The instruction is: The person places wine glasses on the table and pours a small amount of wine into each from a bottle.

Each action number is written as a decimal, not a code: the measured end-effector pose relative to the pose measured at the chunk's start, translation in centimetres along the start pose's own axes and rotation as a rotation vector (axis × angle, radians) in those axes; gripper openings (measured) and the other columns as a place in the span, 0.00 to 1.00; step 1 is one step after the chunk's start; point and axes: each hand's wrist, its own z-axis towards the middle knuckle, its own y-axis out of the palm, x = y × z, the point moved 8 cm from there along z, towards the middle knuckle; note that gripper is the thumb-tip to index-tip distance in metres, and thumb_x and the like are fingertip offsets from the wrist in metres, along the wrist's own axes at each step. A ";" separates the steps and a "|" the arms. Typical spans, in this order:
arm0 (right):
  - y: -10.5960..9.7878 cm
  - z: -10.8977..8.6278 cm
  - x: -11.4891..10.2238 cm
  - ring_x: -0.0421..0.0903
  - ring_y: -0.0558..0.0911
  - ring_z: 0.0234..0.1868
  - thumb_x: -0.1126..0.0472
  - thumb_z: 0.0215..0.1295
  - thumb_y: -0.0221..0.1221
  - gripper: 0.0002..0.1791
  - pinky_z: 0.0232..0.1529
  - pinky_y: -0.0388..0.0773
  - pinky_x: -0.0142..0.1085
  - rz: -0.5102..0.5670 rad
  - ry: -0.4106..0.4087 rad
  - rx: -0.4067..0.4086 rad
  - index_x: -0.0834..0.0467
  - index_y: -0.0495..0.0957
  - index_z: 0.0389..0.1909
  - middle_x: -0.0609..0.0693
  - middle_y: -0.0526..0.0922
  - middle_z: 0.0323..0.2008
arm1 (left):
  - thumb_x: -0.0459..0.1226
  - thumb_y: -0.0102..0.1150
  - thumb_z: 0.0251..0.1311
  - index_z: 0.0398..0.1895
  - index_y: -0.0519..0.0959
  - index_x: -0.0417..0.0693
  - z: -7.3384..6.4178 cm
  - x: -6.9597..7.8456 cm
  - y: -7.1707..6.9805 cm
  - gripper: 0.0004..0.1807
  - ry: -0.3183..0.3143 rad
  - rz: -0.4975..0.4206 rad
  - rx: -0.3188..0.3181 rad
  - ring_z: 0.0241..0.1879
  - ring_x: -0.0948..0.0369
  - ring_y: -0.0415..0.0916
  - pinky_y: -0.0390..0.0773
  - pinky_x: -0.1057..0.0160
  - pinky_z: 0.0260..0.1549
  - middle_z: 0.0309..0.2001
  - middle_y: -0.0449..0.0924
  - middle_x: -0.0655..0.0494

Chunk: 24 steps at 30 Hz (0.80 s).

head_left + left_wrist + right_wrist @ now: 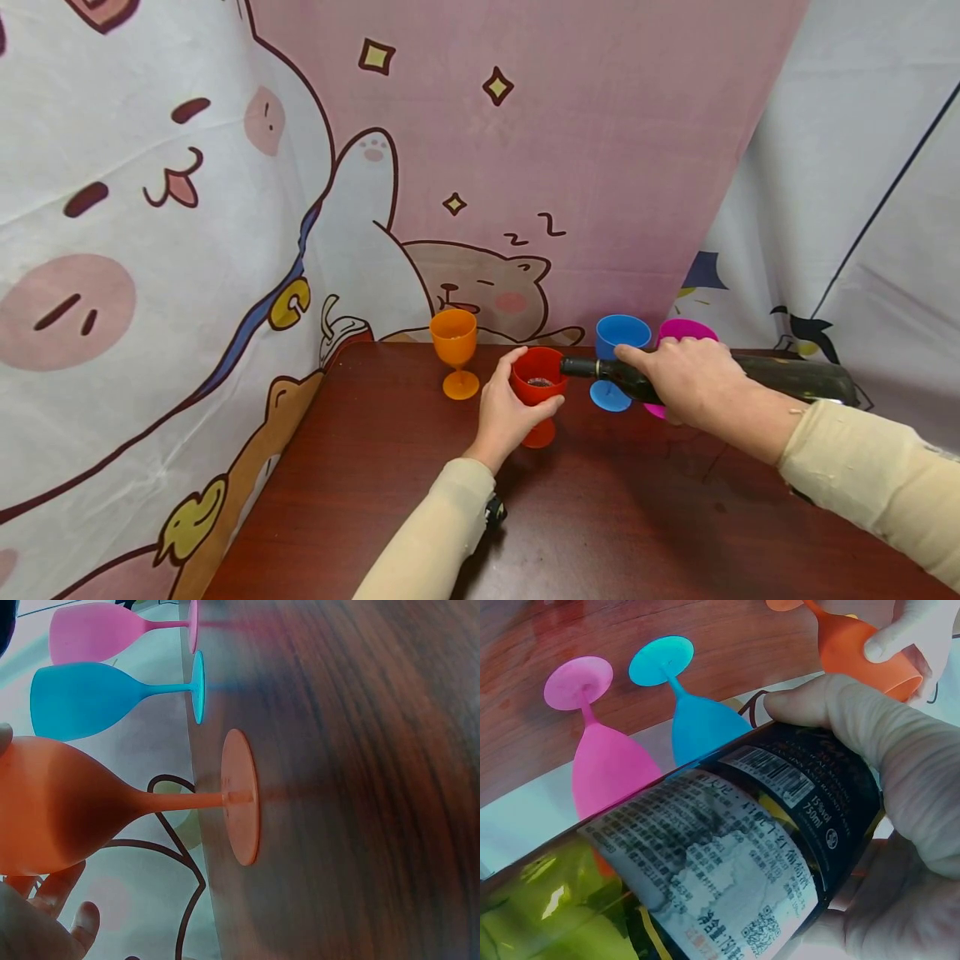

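Note:
A red goblet [537, 363] stands on the table, its bowl between the thumb and fingers of my left hand [501, 408]. Something dark shows inside it. In the left wrist view the same goblet [67, 802] looks orange, its foot on the table. My right hand [693, 377] grips a dark glass wine bottle [795, 379] round its upper part, tilted almost level. The bottle's mouth is at the goblet's right rim; whether they touch I cannot tell. White and black labels on the bottle [705, 855] show in the right wrist view.
An orange goblet [454, 333] stands to the left behind the red one. Right of it are a blue goblet [622, 329] and a magenta goblet [686, 328], partly behind the bottle and hand. A printed cloth [600, 150] hangs along the back of the brown table [360, 500].

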 end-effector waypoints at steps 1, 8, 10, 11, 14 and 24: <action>0.0 0.0 0.0 0.50 0.80 0.28 0.56 0.33 0.88 0.53 0.23 0.85 0.48 0.000 0.000 0.000 0.47 0.75 0.67 0.54 0.83 0.30 | 0.48 0.83 0.53 0.78 0.66 0.68 0.0 0.0 0.0 0.49 -0.001 -0.001 0.000 0.64 0.56 0.80 0.86 0.53 0.62 0.68 0.80 0.60; 0.8 0.0 -0.3 0.53 0.82 0.30 0.54 0.33 0.89 0.55 0.23 0.86 0.49 0.042 0.013 0.027 0.45 0.75 0.69 0.57 0.84 0.34 | 0.49 0.83 0.54 0.78 0.66 0.68 0.2 -0.1 0.0 0.49 0.001 -0.008 0.006 0.63 0.56 0.80 0.86 0.52 0.62 0.68 0.81 0.59; 1.1 0.0 -0.6 0.54 0.84 0.33 0.53 0.34 0.88 0.55 0.24 0.86 0.49 0.100 0.018 0.056 0.44 0.74 0.70 0.59 0.86 0.36 | 0.49 0.83 0.53 0.78 0.66 0.67 0.2 -0.1 0.0 0.49 0.005 -0.003 0.006 0.63 0.56 0.81 0.86 0.52 0.62 0.68 0.81 0.59; 1.3 0.1 -0.8 0.54 0.84 0.34 0.53 0.35 0.88 0.54 0.24 0.86 0.49 0.135 0.019 0.077 0.44 0.74 0.70 0.59 0.86 0.37 | 0.49 0.83 0.54 0.78 0.66 0.67 0.3 -0.1 0.0 0.49 0.007 -0.001 0.006 0.63 0.56 0.81 0.85 0.52 0.62 0.67 0.81 0.59; 1.5 0.4 -1.3 0.54 0.86 0.35 0.53 0.38 0.86 0.53 0.24 0.85 0.48 0.250 0.019 0.155 0.44 0.73 0.71 0.59 0.88 0.40 | 0.49 0.83 0.53 0.78 0.66 0.67 0.3 0.0 -0.1 0.49 0.015 -0.002 0.009 0.63 0.56 0.81 0.85 0.51 0.63 0.67 0.82 0.59; 2.4 -1.4 2.1 0.62 0.88 0.39 0.48 0.50 0.81 0.54 0.35 0.85 0.59 0.634 0.211 0.405 0.44 0.65 0.78 0.65 0.88 0.47 | 0.49 0.84 0.53 0.77 0.66 0.67 0.1 0.1 0.0 0.49 0.004 0.000 0.018 0.64 0.55 0.79 0.86 0.53 0.61 0.69 0.80 0.59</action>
